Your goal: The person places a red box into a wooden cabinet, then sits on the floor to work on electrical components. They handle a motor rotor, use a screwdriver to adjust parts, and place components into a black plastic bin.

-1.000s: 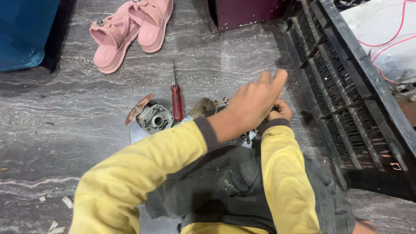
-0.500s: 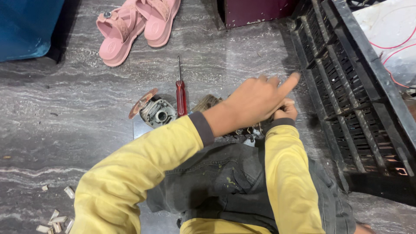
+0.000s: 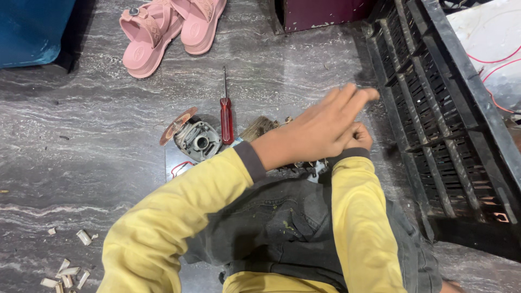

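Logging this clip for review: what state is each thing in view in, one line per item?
Left hand: fingers extended, laid over the right hand.
Right hand: fist closed, contents hidden.
Red-handled screwdriver: lying flat on the floor, untouched.
Gear housing: opened, lying beside the screwdriver.
Pink sandals: lying together on the floor.

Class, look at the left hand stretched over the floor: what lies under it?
Under the left hand the right hand shows, curled, with small parts on grey floor. What it grips is covered.
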{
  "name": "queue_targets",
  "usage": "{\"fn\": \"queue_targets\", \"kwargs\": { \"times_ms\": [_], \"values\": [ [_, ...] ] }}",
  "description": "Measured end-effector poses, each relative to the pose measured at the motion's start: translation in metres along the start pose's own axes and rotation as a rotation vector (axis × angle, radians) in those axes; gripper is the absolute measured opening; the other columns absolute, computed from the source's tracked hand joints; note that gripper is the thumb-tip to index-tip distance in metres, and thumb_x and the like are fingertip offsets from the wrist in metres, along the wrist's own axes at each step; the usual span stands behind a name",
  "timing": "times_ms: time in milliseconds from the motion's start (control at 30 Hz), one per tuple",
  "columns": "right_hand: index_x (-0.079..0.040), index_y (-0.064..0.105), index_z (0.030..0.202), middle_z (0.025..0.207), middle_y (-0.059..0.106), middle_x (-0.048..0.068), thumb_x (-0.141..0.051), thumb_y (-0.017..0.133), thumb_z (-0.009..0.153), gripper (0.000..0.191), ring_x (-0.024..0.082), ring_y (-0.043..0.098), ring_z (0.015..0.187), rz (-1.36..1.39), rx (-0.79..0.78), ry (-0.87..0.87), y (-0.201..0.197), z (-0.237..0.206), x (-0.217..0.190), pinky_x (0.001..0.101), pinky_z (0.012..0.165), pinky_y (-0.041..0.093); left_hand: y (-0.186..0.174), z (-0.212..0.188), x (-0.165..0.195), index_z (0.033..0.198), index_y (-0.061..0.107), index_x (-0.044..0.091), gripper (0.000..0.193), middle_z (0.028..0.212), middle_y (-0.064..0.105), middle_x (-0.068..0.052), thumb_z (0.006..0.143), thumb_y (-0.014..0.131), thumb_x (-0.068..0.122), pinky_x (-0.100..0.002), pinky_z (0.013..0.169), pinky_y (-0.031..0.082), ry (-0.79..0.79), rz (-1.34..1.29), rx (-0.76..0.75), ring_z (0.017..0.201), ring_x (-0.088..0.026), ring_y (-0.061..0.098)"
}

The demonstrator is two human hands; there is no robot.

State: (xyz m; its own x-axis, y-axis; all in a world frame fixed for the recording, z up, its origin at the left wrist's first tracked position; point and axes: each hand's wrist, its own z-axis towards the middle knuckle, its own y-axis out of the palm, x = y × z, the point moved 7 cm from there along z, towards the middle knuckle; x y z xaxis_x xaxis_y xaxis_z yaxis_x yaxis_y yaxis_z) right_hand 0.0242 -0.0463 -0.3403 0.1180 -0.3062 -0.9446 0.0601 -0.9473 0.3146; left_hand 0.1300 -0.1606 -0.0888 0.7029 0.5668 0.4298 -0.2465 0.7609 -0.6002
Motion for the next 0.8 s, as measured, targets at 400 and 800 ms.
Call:
{"fn": "queue_targets", "kwargs": {
  "times_ms": [400, 800],
  "values": [
    [-0.002, 0.068, 0.097, 0.095, 0.073, 0.01, 0.019, 0.051, 0.086, 0.03, 0.014, 0.069, 0.078, -0.013, 0.061, -0.069, -0.007, 0.007, 0.003, 0.0297, 0.066, 0.058, -0.005, 0.003, -0.01, 0.133, 0.044, 0.001, 0.047, 0.101, 0.058, -0.019, 0.092, 0.062, 0.013, -0.046, 0.066, 0.052, -0.124, 0.175, -0.023, 0.078, -0.036, 0.066],
    [-0.002, 0.065, 0.091, 0.093, 0.073, 0.012, 0.018, 0.05, 0.084, 0.026, 0.019, 0.071, 0.079, 0.007, 0.041, 0.011, -0.006, 0.006, 0.007, 0.034, 0.068, 0.062, 0.009, 0.0, -0.037, 0.112, 0.046, 0.003, 0.036, 0.087, 0.069, -0.018, 0.103, 0.066, 0.032, -0.049, 0.056, 0.052, -0.475, 0.152, -0.129, 0.069, -0.038, 0.069]
  ]
}}
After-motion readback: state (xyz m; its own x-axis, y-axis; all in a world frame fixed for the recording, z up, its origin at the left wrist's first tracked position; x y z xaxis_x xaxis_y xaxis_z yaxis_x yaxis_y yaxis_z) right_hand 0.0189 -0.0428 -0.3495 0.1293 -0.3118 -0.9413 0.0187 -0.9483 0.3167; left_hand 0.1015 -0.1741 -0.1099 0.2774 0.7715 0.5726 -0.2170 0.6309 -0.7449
